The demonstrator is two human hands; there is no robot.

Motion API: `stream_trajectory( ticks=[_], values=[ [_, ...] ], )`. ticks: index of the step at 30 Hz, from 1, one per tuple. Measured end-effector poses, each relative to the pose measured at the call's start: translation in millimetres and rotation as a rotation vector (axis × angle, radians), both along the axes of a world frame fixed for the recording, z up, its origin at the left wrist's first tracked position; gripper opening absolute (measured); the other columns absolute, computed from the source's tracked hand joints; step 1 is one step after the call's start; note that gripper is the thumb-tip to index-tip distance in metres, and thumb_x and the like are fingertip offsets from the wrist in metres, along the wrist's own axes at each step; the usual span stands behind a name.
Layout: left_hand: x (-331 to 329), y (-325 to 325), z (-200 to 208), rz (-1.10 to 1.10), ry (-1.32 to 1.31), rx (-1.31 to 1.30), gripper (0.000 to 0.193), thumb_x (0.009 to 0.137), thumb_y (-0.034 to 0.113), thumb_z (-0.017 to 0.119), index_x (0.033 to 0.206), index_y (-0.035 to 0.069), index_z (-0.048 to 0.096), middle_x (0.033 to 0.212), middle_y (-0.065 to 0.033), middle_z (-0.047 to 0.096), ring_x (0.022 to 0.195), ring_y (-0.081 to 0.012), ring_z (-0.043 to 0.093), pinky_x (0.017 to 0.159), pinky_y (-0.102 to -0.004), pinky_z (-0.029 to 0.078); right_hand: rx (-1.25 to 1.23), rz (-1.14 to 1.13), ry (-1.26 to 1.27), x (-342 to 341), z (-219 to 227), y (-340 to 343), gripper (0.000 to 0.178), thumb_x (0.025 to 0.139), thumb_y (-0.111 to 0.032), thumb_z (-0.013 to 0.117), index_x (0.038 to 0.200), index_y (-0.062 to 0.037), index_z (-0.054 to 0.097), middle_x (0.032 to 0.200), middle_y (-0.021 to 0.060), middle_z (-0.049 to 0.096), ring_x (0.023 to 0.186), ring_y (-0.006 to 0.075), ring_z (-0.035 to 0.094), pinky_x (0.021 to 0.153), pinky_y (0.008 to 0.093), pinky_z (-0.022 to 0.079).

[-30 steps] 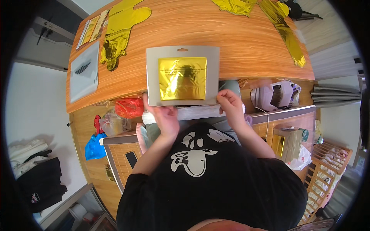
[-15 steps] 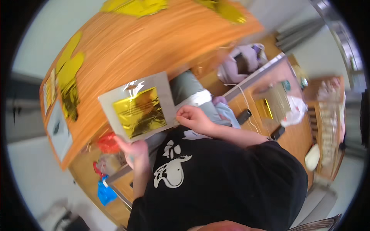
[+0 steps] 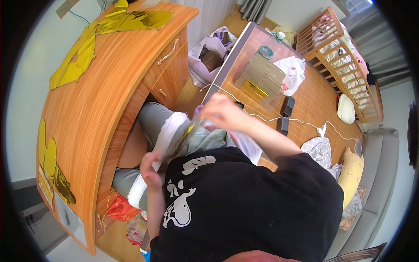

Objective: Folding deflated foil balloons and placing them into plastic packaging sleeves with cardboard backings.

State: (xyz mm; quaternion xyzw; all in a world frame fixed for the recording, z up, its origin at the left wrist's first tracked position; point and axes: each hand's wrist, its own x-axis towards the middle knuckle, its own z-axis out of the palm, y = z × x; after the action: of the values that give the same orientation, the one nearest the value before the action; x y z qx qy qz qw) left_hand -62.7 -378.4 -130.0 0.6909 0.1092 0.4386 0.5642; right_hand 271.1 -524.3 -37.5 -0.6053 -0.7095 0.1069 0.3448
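A clear plastic sheet (image 3: 180,144) with a square of gold foil in it is tipped nearly edge-on above my lap. Only a narrow gold strip (image 3: 189,130) of the foil shows. My left hand (image 3: 151,169) grips the sheet's near end, its fingers curled against the edge. At the far end, my right hand (image 3: 221,112) is closed on the sheet; motion blurs its fingers. Cut gold foil pieces (image 3: 72,65) lie on the wooden desk to the left, and another gold piece (image 3: 50,157) rests near its left edge.
The wooden desk's (image 3: 109,78) curved edge runs beside my knees. To the right, a low platform (image 3: 305,94) bears a stack of clear sheets (image 3: 264,78), a white plastic bag (image 3: 291,72), black boxes and a white cable. A wooden crib (image 3: 325,32) stands behind.
The sheet has turned from face-up to nearly edge-on and moved right, off the desk's edge. My right hand has risen with its far end. The view has swung right.
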Motion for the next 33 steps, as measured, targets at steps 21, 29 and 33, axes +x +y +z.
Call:
stream_trajectory(
  ticks=[21,29,33],
  values=[
    [-133.2,12.6,118.3,-0.156,1.21,-0.235,0.031,0.102,0.016,0.064,0.128,0.0,0.063,0.103,-0.0023,0.069,0.093,-0.0123,0.063,0.084,-0.0301,0.051,-0.239,-1.15,-0.503,326.5,-24.6,-90.9,0.025,0.101,-0.023,0.052,0.114,-0.0142,0.071,0.117,0.016,0.07,0.112,0.0413,0.063,0.093,0.0532,0.052],
    [-184.4,115.2,363.4,0.249,1.048,0.084,0.046,0.095,0.023,0.073,0.134,0.001,0.062,0.109,-0.0006,0.067,0.096,-0.0151,0.061,0.09,-0.032,0.05,-0.409,-0.988,-0.333,384.3,-71.0,-93.2,0.029,0.098,-0.023,0.054,0.112,-0.0039,0.071,0.109,0.0265,0.071,0.104,0.0411,0.07,0.09,0.0473,0.054],
    [-157.8,321.6,436.9,0.742,0.774,0.359,0.061,0.104,0.045,0.061,0.146,0.002,0.054,0.102,-0.0012,0.066,0.082,-0.0096,0.056,0.073,-0.0259,0.047,-0.462,-1.005,-0.3,390.1,-111.6,-121.1,0.026,0.093,-0.019,0.058,0.1,0.0004,0.073,0.094,0.0267,0.072,0.091,0.0382,0.073,0.083,0.0469,0.055]
  ],
)
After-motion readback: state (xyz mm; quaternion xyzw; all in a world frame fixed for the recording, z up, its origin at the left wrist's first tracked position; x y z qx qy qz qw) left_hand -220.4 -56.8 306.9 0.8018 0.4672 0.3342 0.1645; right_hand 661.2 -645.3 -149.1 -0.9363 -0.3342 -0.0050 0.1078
